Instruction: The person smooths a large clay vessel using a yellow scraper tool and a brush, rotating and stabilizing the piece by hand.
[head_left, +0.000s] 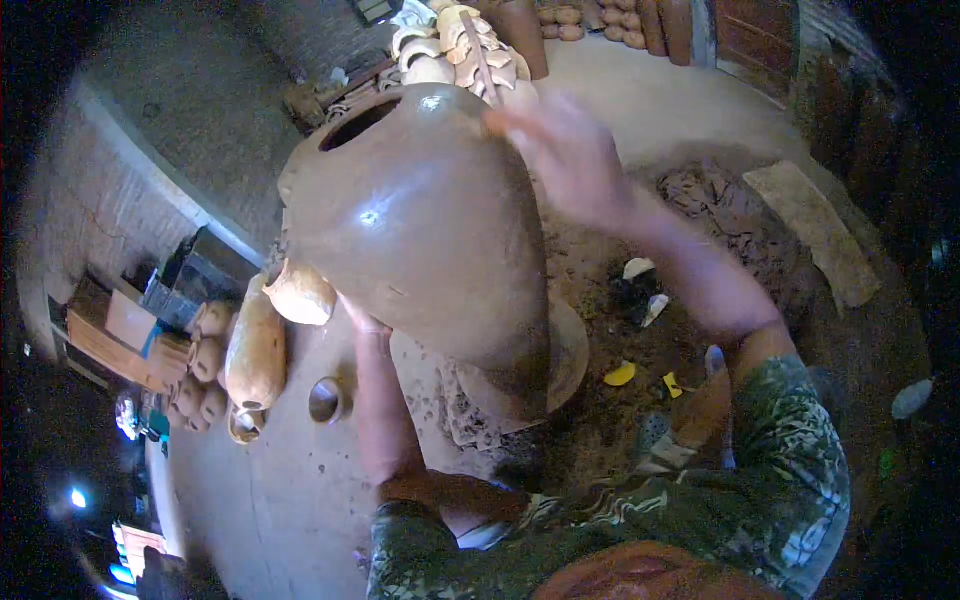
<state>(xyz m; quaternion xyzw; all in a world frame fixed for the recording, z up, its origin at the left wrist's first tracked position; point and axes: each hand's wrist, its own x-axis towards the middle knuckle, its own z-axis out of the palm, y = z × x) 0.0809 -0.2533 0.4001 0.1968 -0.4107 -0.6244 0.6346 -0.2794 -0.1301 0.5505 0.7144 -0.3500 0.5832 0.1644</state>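
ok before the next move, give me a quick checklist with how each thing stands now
1. Mouth of the large clay pot uncovered: ok.
2. Left hand at the pot's lower left: ok.
3. Left fingers' contact with the pot: cannot tell, partly hidden.
4. Right hand by the pot's upper right: ok.
5. Right hand's grip: cannot tell, blurred.
6. Ground right of the pot free of loose bits: not ok, a yellow piece lies there.
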